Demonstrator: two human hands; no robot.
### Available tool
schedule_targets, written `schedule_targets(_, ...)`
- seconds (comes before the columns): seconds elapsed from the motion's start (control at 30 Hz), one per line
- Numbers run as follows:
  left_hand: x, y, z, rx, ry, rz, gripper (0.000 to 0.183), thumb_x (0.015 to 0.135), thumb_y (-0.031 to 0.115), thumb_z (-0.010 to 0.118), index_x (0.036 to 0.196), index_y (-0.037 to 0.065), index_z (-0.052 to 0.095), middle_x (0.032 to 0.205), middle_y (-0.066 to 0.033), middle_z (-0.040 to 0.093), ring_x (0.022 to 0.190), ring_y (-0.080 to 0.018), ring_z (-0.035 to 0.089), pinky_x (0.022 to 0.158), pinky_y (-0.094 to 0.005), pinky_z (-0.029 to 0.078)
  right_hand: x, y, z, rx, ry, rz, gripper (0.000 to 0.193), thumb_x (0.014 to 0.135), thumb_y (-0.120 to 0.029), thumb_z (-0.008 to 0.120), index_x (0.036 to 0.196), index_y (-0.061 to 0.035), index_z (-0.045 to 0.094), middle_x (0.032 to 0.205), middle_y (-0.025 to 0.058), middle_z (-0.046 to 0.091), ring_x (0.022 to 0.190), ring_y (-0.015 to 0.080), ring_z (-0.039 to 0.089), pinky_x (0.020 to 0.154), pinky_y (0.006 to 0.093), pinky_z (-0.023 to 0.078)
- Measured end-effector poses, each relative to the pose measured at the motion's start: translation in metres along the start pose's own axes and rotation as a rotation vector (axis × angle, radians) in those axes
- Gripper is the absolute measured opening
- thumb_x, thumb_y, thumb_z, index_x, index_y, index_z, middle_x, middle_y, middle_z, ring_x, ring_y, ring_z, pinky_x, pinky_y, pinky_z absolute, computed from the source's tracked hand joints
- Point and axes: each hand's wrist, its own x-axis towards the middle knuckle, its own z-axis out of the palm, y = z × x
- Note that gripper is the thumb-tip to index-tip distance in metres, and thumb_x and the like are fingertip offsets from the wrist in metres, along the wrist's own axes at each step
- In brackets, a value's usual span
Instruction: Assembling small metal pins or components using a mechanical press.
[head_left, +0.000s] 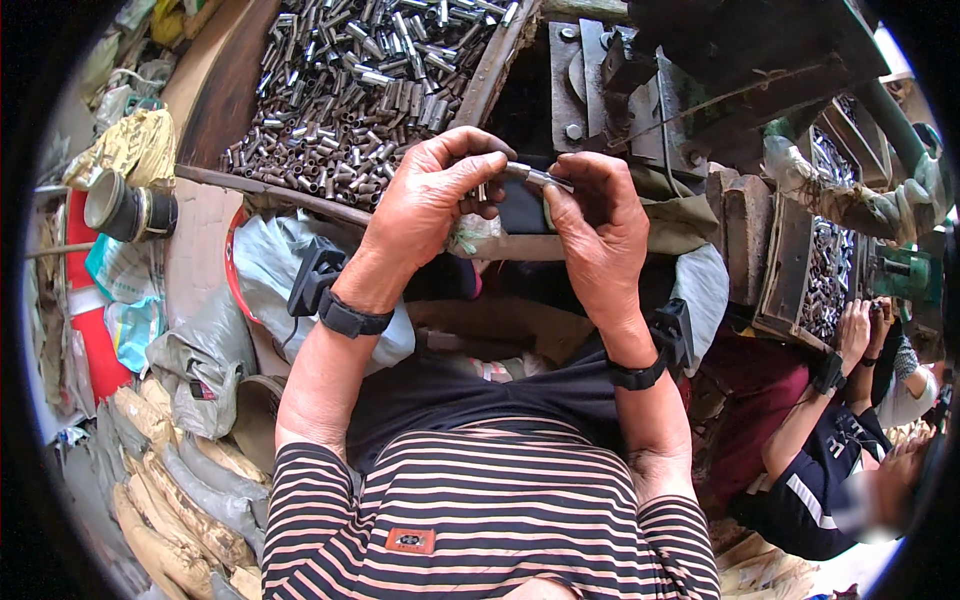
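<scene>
Beside the near right corner of a worn wooden tray (225, 110), a slim metal piece (528, 174) is held in the air between both hands: its left end is pinched by the left hand (425, 195), its right end by the right hand (602, 230). Should either pinch be loosened, the piece could be dropped onto the dark trousers (540, 390) below, or be lost among the small metal tubes (370, 100) (much alike in colour) heaped in the tray. Knuckles might also be knocked against the bolted machine (592, 90) if the hands were pushed forward. At the left, a grey sack (205, 360) and wrapped bundles (165, 500) are crowded together; at the right, a co-worker (790, 510) is seen beside a second tray (785, 265).
</scene>
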Motion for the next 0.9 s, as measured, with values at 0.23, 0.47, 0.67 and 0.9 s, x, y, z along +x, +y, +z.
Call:
schedule_targets(0.23,0.002,0.001,0.010,-0.001,-0.075,0.000,0.013,0.089,0.014,0.060,0.099,0.005,0.062,0.080,0.0001,0.064,0.068,-0.0060,0.059,0.057,-0.0213,0.050,-0.004,0.001,-0.011,-0.093,0.029,-0.070,0.025,0.081,0.001,0.064,0.104,-0.0032,0.057,0.091,0.0072,0.063,0.084,0.0138,0.062,0.076,0.0263,0.049)
schedule_targets(0.47,0.006,-0.004,0.022,0.040,-0.100,-0.004,0.014,0.088,0.016,0.063,0.096,0.005,0.063,0.079,-0.0003,0.062,0.068,-0.0075,0.060,0.060,-0.0220,0.049,-0.008,0.003,-0.017,-0.144,0.032,-0.150,0.026,0.079,0.002,0.064,0.103,-0.0039,0.057,0.091,0.0094,0.062,0.083,0.0187,0.063,0.073,0.0281,0.049)
schedule_targets(0.67,0.009,-0.012,0.034,-0.010,-0.122,-0.090,0.015,0.089,0.017,0.061,0.098,0.005,0.060,0.082,-0.0020,0.063,0.069,-0.0100,0.060,0.059,-0.0229,0.049,-0.007,-0.001,-0.030,-0.239,0.044,-0.211,0.028,0.077,0.002,0.065,0.103,-0.0043,0.057,0.091,0.0114,0.062,0.081,0.0228,0.063,0.072,0.0294,0.049)
schedule_targets(0.9,0.018,-0.014,0.055,-0.032,-0.124,-0.084,0.014,0.090,0.015,0.059,0.101,0.006,0.058,0.082,-0.0018,0.063,0.065,-0.0095,0.060,0.054,-0.0219,0.047,-0.006,-0.004,-0.056,0.185,0.081,0.124,0.017,0.088,-0.011,0.063,0.101,-0.0012,0.056,0.086,0.0035,0.061,0.076,0.0111,0.060,0.067,0.0249,0.049)
